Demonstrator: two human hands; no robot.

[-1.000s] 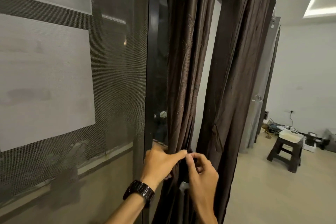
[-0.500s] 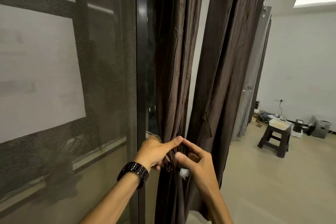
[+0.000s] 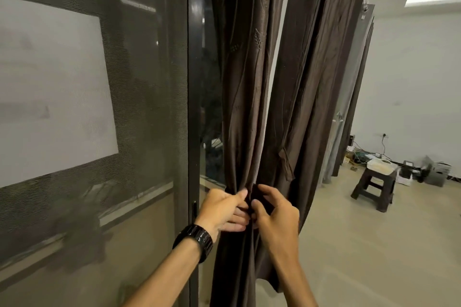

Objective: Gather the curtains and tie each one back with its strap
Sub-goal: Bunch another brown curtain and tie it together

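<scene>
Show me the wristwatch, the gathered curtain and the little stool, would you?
wristwatch (image 3: 195, 240): head view, on its black band.
curtain (image 3: 239, 107): head view, on the brown folds at mid-height.
stool (image 3: 386, 194): head view, on its right front leg.

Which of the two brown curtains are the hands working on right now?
The left brown curtain, beside the dark door frame: the left hand and right hand pinch it where it is bunched narrow. The right brown curtain hangs loose, ungathered.
</scene>
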